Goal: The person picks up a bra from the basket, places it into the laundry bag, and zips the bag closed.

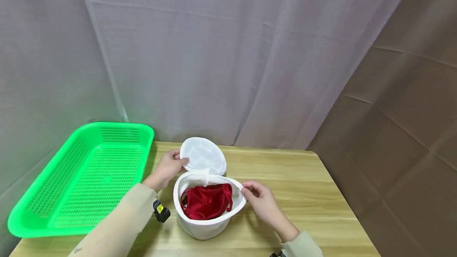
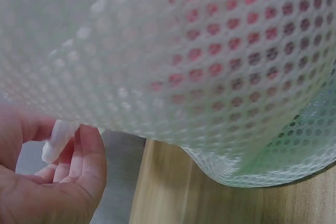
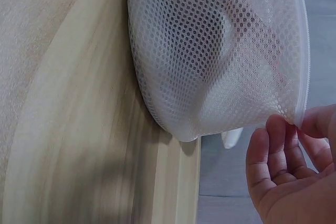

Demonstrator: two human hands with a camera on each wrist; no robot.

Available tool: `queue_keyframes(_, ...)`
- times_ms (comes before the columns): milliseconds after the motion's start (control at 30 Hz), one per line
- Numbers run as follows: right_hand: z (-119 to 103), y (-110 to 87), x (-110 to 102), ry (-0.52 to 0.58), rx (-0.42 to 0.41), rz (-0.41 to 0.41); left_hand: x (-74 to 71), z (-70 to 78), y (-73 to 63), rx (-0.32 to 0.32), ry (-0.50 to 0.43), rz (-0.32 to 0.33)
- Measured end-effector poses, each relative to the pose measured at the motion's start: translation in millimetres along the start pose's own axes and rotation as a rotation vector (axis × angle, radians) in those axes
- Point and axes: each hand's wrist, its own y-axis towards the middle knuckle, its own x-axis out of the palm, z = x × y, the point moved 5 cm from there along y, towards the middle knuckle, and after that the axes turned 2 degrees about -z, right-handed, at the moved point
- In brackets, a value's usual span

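A white mesh laundry bag (image 1: pixel 201 231) stands upright on the table with its round lid (image 1: pixel 202 154) folded back. Inside it lies a dark red satin garment (image 1: pixel 208 201) with thin straps. My left hand (image 1: pixel 170 166) pinches the lid's left edge between thumb and fingers. On the other side, my right hand (image 1: pixel 262 201) pinches the bag's rim and pulls it out to a point. The right wrist view shows the thumb and fingertips (image 3: pixel 275 124) at the zipper edge of the mesh (image 3: pixel 184 40). Red shows through the mesh in the left wrist view.
A large green plastic basket (image 1: pixel 148 138) stands on the left of the wooden table (image 1: pixel 285 165), close beside my left forearm. A grey curtain (image 1: pixel 214 58) hangs behind the table, and a brown cloth (image 1: pixel 396 138) hangs along the right side.
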Motion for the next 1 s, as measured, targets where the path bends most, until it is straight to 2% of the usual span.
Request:
queue_keyframes(167,-20,-5.6,2,-0.014,-0.012,-0.026,-2.4,4.8,-3.3,0.030,-0.006,0.015)
queue_keyframes(267,-23,-6.6,3,-0.006,0.004,-0.043,-4.5,8.8,-5.8,0.036,-0.001,0.023)
queue_keyframes(533,16,-0.4,0,0.021,-0.001,-0.017,-4.7,14.7,-12.4,0.068,0.004,0.017)
queue_keyframes(700,17,-0.4,-1,0.021,-0.016,-0.017,-4.2,18.2,-14.2,0.080,0.018,0.015)
queue_keyframes(833,16,-0.2,-1,0.013,0.004,-0.019,-5.8,20.3,-16.1,0.094,0.035,0.014)
queue_keyframes(1000,1,-5.1,-1,0.021,0.018,-0.030,-5.4,23.1,-19.3,0.106,0.061,0.009)
